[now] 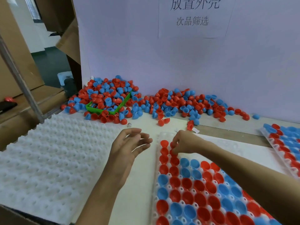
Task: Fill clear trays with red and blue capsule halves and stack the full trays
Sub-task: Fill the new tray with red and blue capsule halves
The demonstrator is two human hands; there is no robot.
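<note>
One head-worn view looks forward and down, close over the table [144, 184].

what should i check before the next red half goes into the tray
1. Right hand holds red halves at the tray's far end: ok.
2. Empty pockets left at the far end of the tray: ok.
3. Halves already placed sit open side up: ok.
4. Left hand free to fetch more, open and holding nothing: ok.
5. Loose halves left in the pile behind: ok.
6. How many halves the right hand holds: cannot tell.
</note>
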